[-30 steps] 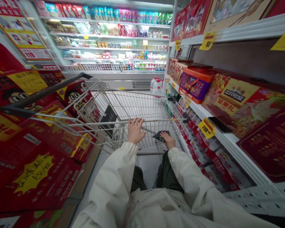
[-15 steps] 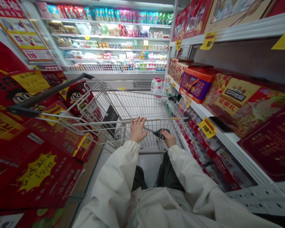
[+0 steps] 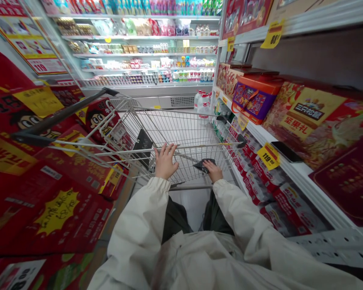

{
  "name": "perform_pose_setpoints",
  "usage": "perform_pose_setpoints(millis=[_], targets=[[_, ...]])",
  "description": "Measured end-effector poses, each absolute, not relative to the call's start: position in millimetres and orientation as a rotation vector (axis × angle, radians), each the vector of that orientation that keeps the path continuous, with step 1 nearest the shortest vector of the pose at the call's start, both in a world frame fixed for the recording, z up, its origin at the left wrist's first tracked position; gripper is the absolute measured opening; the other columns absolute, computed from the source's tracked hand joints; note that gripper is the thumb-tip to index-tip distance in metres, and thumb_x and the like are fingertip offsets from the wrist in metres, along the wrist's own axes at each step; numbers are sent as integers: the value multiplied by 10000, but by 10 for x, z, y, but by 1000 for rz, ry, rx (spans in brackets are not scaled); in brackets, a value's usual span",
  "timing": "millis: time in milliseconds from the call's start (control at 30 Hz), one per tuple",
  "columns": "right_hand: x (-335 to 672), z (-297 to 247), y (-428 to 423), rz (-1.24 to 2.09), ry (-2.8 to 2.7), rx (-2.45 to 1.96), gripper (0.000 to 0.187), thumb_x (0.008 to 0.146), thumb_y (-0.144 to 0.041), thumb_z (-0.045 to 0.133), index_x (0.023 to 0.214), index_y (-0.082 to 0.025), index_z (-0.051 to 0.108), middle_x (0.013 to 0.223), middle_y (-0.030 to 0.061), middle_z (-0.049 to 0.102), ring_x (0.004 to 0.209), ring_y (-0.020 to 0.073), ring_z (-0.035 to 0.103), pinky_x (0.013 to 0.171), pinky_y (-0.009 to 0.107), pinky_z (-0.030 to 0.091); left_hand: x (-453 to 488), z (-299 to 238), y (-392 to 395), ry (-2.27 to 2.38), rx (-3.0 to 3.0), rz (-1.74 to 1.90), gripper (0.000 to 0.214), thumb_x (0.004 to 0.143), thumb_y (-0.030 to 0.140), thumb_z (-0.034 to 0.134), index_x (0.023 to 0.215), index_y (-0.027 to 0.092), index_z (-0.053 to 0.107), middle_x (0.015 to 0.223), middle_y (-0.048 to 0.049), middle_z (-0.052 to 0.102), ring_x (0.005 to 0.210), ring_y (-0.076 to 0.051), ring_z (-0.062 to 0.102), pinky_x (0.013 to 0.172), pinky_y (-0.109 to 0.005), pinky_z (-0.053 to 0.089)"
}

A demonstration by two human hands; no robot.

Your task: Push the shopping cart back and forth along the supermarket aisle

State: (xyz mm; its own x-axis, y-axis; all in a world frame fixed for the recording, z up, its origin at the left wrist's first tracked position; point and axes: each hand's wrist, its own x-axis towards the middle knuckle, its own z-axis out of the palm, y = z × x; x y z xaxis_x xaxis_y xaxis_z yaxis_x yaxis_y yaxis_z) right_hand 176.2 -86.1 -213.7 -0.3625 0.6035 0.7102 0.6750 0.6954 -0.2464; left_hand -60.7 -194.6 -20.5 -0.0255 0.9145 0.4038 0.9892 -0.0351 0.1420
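Note:
A metal shopping cart (image 3: pixel 193 125) stands sideways before me, its dark push handle (image 3: pixel 69 110) at the left. My left hand (image 3: pixel 166 160) lies at the near top rail with its fingers stretched out, holding nothing. To its right, my right hand (image 3: pixel 213 170) has its fingers over a dark grey cloth (image 3: pixel 203 165) and presses it against the cart's near wire side. The palm side of the right hand is hidden. A dark panel (image 3: pixel 142 148) hangs on the cart's wire to the left of my left hand.
On the right, a shelf holds gift boxes (image 3: pixel 308 112), a purple and orange box (image 3: pixel 251 98) and a black phone (image 3: pixel 286 152) near its edge. Red cartons (image 3: pixel 75 177) are stacked at left. A lit refrigerated display (image 3: pixel 139 86) stands behind the cart, with large bottles (image 3: pixel 203 106) on the floor.
My left hand has slid left along the cart's rail. The right hand stays on the cloth, slightly higher in view. My view has tilted down a little.

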Motion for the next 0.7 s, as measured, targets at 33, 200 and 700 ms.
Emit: perform_pose_setpoints(millis=[33,200,700], targets=[[1771,-2168,-879,-95,-2073,-986,631,707,90,413,1184,-213,693,1219,18,695,1190,182,624,1023,314,524,-600,-206,-1931,-2039,-2052,-590,716,726,245,560,1428,249,419,1496,-55,449,1463,-329,244,1202,-616,41],[1680,-1930,-917,-89,-2018,-893,652,751,63,386,1287,-217,630,1333,7,620,1308,163,520,1104,319,452,-575,-239,-1863,-2015,-2062,-585,726,737,265,559,1444,234,397,1507,-59,434,1469,-323,225,1198,-624,18],[1592,-2257,-905,14,-1998,-881,724,639,90,384,1228,-220,668,1272,18,665,1247,197,580,1017,358,529,-443,-253,-1860,-2088,-2073,-621,743,717,247,605,1435,219,417,1509,-64,434,1466,-294,239,1217,-586,11]])
